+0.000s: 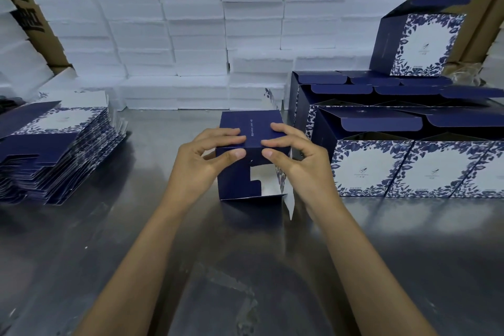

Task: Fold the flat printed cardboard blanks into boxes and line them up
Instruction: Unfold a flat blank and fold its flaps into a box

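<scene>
bare steel surface [136, 267] nearest. mid-surface, left hand [201, 161] and right hand [297, 155] both grip a half-formed navy box [253, 128], fingers curled over its top edge, thumbs on the near face. stack of flat blanks [57, 144] to the left; finished boxes [395, 166] lined up right. white foam slabs [169, 43] stacked behind.
</scene>
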`<act>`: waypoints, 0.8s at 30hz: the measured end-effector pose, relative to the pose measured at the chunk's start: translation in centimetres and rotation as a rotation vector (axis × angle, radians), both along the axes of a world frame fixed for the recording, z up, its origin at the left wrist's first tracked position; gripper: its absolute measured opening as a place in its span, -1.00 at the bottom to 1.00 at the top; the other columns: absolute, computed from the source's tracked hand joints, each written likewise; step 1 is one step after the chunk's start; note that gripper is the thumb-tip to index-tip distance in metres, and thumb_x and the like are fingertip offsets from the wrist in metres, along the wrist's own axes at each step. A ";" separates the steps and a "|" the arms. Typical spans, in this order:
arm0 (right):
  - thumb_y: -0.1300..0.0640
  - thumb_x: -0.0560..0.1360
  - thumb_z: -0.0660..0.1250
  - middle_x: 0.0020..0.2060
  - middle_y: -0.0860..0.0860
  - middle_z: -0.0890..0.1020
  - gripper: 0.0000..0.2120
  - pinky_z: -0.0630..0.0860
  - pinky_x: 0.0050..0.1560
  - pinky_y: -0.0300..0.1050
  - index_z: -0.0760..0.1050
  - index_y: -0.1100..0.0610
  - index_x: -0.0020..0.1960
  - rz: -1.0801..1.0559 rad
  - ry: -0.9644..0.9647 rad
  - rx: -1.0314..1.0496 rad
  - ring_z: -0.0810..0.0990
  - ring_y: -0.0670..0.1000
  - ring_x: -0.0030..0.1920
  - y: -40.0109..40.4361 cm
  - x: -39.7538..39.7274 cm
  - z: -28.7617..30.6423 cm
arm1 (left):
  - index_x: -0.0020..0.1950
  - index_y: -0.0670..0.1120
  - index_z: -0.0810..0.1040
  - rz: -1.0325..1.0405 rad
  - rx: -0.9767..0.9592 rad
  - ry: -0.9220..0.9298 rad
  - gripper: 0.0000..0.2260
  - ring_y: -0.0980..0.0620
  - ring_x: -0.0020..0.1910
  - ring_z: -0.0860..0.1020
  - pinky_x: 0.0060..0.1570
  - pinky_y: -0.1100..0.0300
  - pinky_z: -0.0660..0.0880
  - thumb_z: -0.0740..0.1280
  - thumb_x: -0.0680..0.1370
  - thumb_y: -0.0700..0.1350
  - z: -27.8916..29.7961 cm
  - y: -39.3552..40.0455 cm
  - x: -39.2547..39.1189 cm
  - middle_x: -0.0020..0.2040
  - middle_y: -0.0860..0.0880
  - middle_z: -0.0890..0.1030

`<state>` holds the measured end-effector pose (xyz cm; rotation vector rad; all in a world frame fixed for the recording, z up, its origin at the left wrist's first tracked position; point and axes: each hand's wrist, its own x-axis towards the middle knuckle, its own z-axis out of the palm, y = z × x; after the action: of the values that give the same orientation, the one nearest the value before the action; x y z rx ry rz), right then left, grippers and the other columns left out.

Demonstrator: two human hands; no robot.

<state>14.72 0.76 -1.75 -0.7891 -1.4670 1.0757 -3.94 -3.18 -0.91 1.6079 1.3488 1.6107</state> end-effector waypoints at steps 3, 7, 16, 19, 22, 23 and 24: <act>0.30 0.48 0.49 0.31 -0.15 0.59 -0.82 0.55 0.14 -0.30 0.73 0.07 0.01 0.022 -0.001 -0.002 0.50 -0.22 0.35 0.0 0.2 0.0 | 0.02 0.02 0.72 0.017 0.017 -0.023 -0.82 0.24 0.22 0.56 0.07 0.43 0.48 0.51 0.43 -0.13 -0.3 -0.1 0.1 0.13 0.13 0.68; 0.30 0.50 0.47 0.33 -0.16 0.58 -0.81 0.51 0.11 -0.41 0.73 0.03 0.01 0.042 0.030 -0.020 0.49 -0.29 0.33 0.0 0.7 0.0 | 0.06 0.05 0.71 -0.055 -0.014 -0.024 -0.78 0.22 0.31 0.52 0.20 0.36 0.48 0.47 0.42 -0.05 -0.3 -0.2 -0.9 0.20 0.17 0.65; 0.32 0.48 0.49 0.35 -0.15 0.56 -0.73 0.52 0.12 -0.38 0.72 -0.04 0.02 0.015 0.052 -0.021 0.51 -0.25 0.34 -0.2 1.1 0.1 | 0.11 0.00 0.71 -0.075 -0.036 -0.023 -0.77 0.20 0.34 0.51 0.34 0.00 0.46 0.43 0.47 -0.05 -0.2 -0.9 -1.2 0.25 0.16 0.63; 0.33 0.47 0.49 0.32 -0.08 0.60 -0.74 0.56 0.25 -0.14 0.73 -0.02 -0.03 -0.028 0.066 -0.012 0.56 -0.17 0.31 -0.3 0.9 0.1 | 0.13 0.01 0.71 -0.087 -0.036 -0.039 -0.80 0.21 0.37 0.48 0.34 0.07 0.46 0.41 0.53 -0.09 -0.4 -0.9 -1.2 0.29 0.18 0.60; 0.26 0.50 0.49 0.34 -0.12 0.58 -0.74 0.54 0.33 -0.04 0.73 -0.09 0.04 0.002 0.084 -0.090 0.55 -0.18 0.33 -0.3 0.9 -0.1 | 0.14 0.07 0.68 0.056 0.054 0.043 -0.80 0.18 0.47 0.37 0.40 0.16 0.39 0.39 0.58 -0.17 -1.2 -0.7 -0.3 0.36 0.20 0.55; 0.25 0.51 0.48 0.34 -0.13 0.58 -0.71 0.53 0.34 -0.03 0.71 -0.11 0.10 0.019 0.082 -0.113 0.55 -0.17 0.32 -0.3 0.9 -0.1 | 0.17 0.09 0.66 0.158 0.130 0.184 -0.79 0.18 0.50 0.32 0.44 0.14 0.32 0.40 0.59 -0.15 -1.4 -0.7 0.0 0.38 0.21 0.52; 0.26 0.51 0.47 0.32 -0.13 0.60 -0.66 0.52 0.35 -0.03 0.68 -0.13 0.16 0.030 0.074 -0.118 0.56 -0.16 0.32 -0.3 0.9 -0.2 | 0.20 0.09 0.63 0.231 0.212 0.334 -0.77 0.16 0.51 0.28 0.47 0.11 0.27 0.42 0.57 -0.12 -1.6 -0.7 0.4 0.40 0.21 0.50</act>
<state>15.60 0.43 -2.00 -0.8034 -1.3668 1.2104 -3.51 -3.84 -2.54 1.9779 1.6290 1.7203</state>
